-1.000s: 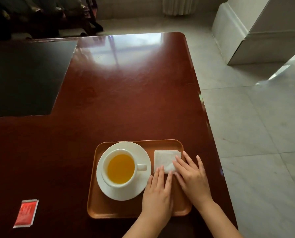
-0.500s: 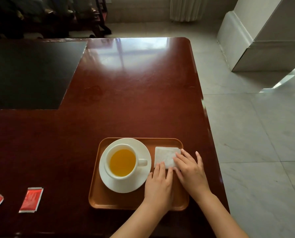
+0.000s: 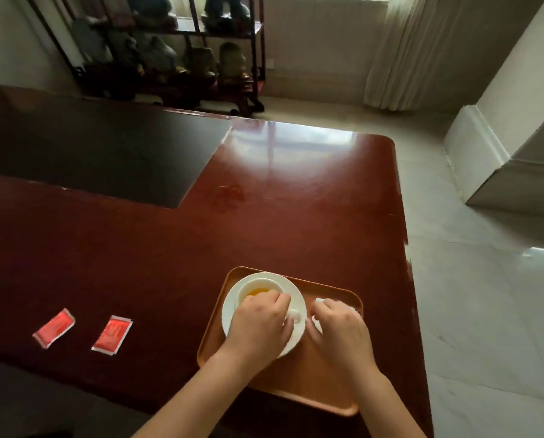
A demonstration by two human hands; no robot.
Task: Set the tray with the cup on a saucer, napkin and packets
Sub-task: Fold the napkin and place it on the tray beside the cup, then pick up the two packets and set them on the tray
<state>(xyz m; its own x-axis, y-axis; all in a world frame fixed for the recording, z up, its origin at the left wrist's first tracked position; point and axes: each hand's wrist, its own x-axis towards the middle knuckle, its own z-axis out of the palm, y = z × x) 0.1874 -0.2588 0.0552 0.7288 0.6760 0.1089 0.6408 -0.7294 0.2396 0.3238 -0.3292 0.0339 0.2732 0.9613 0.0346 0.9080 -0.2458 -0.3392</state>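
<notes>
An orange-brown tray (image 3: 311, 387) lies near the table's right front edge. On its left part stands a white saucer (image 3: 232, 311) bearing a white cup (image 3: 254, 282) of yellow tea. My left hand (image 3: 261, 324) hangs over the cup and saucer with bent fingers near the handle; whether it touches them is unclear. My right hand (image 3: 340, 330) covers the white napkin (image 3: 319, 300) on the tray's right part, fingers curled onto it, so only slivers of white show. Two red packets (image 3: 54, 327) (image 3: 112, 335) lie flat on the table, well left of the tray.
The dark red table (image 3: 296, 200) has a black inset panel (image 3: 106, 153) at the back left. Its right edge drops to a pale tiled floor (image 3: 485, 311). A dark shelf with ornaments (image 3: 175, 52) stands beyond the table.
My left hand has moved left from the tray's front onto the cup and saucer. My right hand's fingers have curled over the napkin. The view has swung up and left.
</notes>
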